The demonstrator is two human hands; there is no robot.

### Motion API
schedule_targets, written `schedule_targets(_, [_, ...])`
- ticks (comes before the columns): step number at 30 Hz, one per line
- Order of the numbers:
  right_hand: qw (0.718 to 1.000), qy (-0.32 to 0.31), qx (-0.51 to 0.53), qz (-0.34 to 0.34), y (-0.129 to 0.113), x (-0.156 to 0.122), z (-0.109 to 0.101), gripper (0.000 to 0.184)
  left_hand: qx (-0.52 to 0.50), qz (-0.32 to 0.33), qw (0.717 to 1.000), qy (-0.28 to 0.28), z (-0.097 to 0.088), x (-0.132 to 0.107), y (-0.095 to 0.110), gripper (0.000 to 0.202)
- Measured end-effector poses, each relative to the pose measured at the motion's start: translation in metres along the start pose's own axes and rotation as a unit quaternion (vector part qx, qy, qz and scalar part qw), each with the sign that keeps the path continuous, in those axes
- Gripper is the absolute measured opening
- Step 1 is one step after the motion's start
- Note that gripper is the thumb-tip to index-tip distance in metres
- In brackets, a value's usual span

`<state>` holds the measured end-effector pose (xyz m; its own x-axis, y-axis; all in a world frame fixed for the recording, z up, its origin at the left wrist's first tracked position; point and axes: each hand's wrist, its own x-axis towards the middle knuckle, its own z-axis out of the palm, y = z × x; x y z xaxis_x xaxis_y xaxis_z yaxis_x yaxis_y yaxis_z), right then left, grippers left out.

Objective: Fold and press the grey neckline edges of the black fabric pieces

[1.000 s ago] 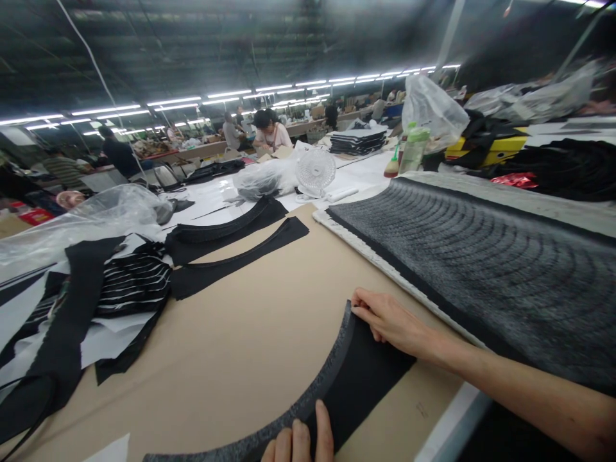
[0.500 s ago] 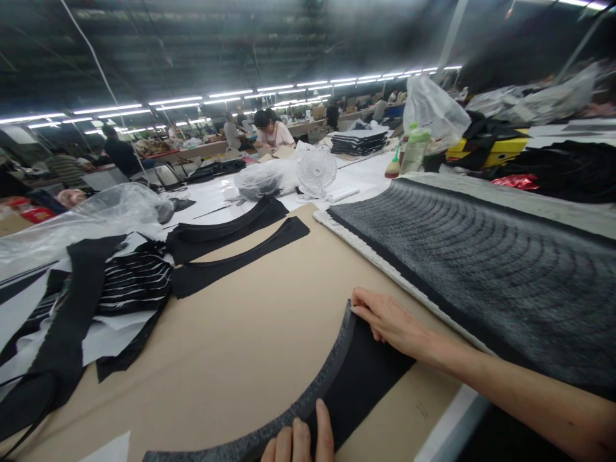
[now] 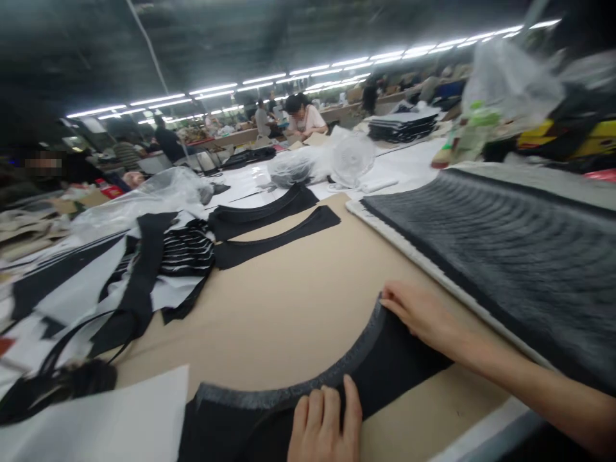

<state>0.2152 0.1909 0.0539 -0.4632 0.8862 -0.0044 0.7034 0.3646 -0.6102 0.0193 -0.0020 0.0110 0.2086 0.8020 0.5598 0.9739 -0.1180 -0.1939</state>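
A curved black fabric piece [image 3: 399, 359] lies on the tan board in front of me. A grey speckled strip [image 3: 337, 369] runs along its inward-curving edge. My left hand [image 3: 325, 420] rests on the piece near the strip, fingers stretched out over the cloth. At the far upper corner, my right hand [image 3: 421, 314] pinches the end of the edge between thumb and fingers. Farther up the board are two similar curved black pieces, one with a raised rim [image 3: 269, 208] and a slimmer one [image 3: 283, 237].
To the right a pale slab [image 3: 409, 253] bears overlapping dark grey pieces [image 3: 500, 250]. Striped black cuttings [image 3: 185, 250], white sheets [image 3: 144, 417] and a black cord [image 3: 62, 346] lie left. A small fan [image 3: 353, 160] and a green-capped bottle [image 3: 474, 131] stand behind. A person [image 3: 305, 119] sits farther back.
My view has swung left, bringing more of the left-hand clutter and the near end of the black piece into sight. Both hands keep about the same places on the piece.
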Motion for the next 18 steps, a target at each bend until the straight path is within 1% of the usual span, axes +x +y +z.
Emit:
schedule_targets(1, [1.0,0.003,-0.012,-0.018,0.001,-0.001,0.001,0.017,-0.007,-0.011,1.0,-0.015,-0.003,0.0,0.003,0.035])
schedule_targets(3, [0.989,0.07,-0.074,-0.106,0.002,-0.004,0.006,0.023,-0.014,-0.038,0.999,-0.033,-0.007,0.001,0.007,0.035])
schedule_targets(5, [0.971,0.132,-0.128,-0.151,0.004,-0.011,0.015,0.03,-0.017,-0.06,0.997,-0.036,-0.008,0.002,0.01,0.033])
schedule_targets(6, [0.959,0.161,-0.135,-0.189,0.006,-0.016,0.021,0.03,-0.018,-0.064,0.997,-0.035,-0.008,0.003,0.01,0.032])
schedule_targets(7, [0.948,0.164,-0.135,-0.238,0.009,-0.022,0.028,0.029,-0.018,-0.064,0.997,-0.032,-0.009,0.004,0.01,0.032])
schedule_targets(8, [0.935,0.151,-0.134,-0.29,0.014,-0.028,0.035,0.027,-0.019,-0.063,0.997,-0.028,-0.011,0.004,0.009,0.031])
schedule_targets(9, [0.923,0.122,-0.137,-0.339,0.021,-0.033,0.042,0.03,-0.019,-0.064,0.997,-0.023,-0.012,0.005,0.009,0.031])
schedule_targets(10, [0.908,0.086,-0.145,-0.383,0.028,-0.037,0.048,0.035,-0.02,-0.068,0.997,-0.018,-0.014,0.005,0.009,0.031])
schedule_targets(11, [0.897,0.071,-0.154,-0.409,0.037,-0.04,0.052,0.042,-0.02,-0.076,0.997,-0.015,-0.016,0.006,0.01,0.032])
schedule_targets(12, [0.89,0.065,-0.164,-0.42,0.044,-0.042,0.055,0.047,-0.022,-0.086,0.996,-0.011,-0.017,0.006,0.011,0.032])
schedule_targets(13, [0.887,0.072,-0.169,-0.424,0.049,-0.044,0.055,0.051,-0.023,-0.098,0.995,-0.007,-0.018,0.006,0.012,0.032])
schedule_targets(15, [0.891,0.097,-0.173,-0.409,0.048,-0.047,0.051,0.054,-0.025,-0.116,0.993,0.009,-0.019,0.006,0.016,0.03])
schedule_targets(16, [0.894,0.104,-0.17,-0.402,0.041,-0.05,0.048,0.054,-0.026,-0.121,0.992,0.021,-0.018,0.006,0.018,0.029])
schedule_targets(18, [0.902,0.098,-0.158,-0.389,0.013,-0.055,0.045,0.055,-0.034,-0.115,0.992,0.043,-0.018,0.006,0.02,0.03])
